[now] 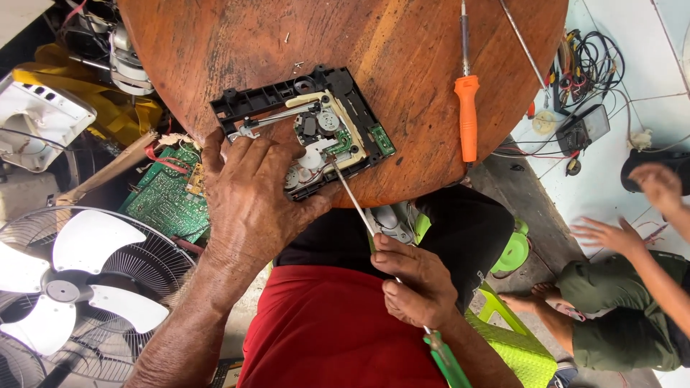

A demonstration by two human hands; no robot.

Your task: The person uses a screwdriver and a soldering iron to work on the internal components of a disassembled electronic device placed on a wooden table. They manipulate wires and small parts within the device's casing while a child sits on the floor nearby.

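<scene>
The round wooden table (402, 65) carried a black disc-drive mechanism (305, 129) near its front edge. The left hand (248, 194) lay palm-down, fingers spread, pressing that mechanism's near side. The right hand (417, 284) was closed round a green-handled screwdriver (381, 241), tip on the mechanism. An orange-handled soldering iron (467, 108) lay apart.
</scene>
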